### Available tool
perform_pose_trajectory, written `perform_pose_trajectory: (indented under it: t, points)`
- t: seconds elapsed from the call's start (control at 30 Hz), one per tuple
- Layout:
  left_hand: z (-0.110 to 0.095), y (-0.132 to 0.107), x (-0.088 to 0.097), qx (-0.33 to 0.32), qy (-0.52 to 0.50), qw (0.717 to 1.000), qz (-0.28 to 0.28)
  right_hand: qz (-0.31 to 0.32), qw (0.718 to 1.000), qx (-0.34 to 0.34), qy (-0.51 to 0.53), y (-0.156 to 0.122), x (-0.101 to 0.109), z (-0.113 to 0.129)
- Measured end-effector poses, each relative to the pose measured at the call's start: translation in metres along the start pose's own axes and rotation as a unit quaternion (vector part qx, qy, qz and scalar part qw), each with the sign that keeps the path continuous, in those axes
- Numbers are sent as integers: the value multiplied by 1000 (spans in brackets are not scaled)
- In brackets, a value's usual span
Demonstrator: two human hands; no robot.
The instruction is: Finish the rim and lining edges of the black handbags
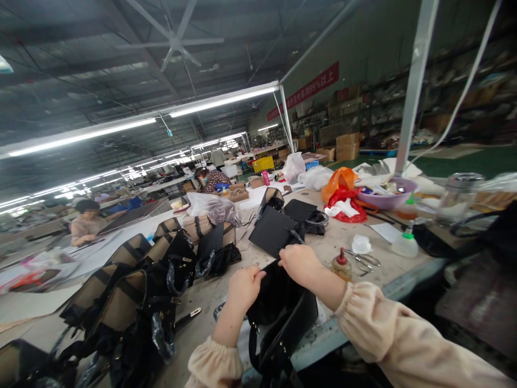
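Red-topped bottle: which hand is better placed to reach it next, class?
Probably the right hand: it is nearer the red-topped bottle than the left hand, though both hold the black bag.

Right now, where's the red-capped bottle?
In the head view, the red-capped bottle sits right of centre on the table, between the right hand and the metal scissors.

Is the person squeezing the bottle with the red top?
No, the left hand and right hand hold a black bag by its edge, and the bottle stands on the table.

Nearest bag point(278, 302) left of scissors point(365, 263)
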State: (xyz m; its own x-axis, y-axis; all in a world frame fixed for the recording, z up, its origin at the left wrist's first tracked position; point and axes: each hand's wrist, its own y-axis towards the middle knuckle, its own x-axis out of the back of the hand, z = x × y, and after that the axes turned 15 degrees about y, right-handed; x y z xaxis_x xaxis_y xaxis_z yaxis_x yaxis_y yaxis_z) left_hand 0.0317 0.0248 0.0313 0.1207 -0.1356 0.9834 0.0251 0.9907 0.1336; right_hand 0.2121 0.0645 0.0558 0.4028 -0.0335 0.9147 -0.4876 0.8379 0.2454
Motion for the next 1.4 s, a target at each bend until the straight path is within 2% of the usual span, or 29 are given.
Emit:
perform_pose_trajectory:
  t: [0.4,0.6,0.73,0.93,1.2,1.4]
  points:
    - [-2,-2,-1,-2,-5,1000,-4,-9,1000,-10,3,1,-1,-3]
    - [-8,0,11,-6,40,999,27,-10,1000,-11,10,1,-3,-2]
    - [-19,11,17,-32,30,998,36,-11,1000,-12,5,2,-4,-3]
    - [-29,28,8,-30,4,999,28,-3,1000,-9,-14,-1,2,-13]
    - [-30,23,6,-20,17,1000,4,-12,998,-58,-15,-3,7,-20]
    - [-31,21,5,-15,19,1000,11,-18,997,-75,-19,0,6,-17]
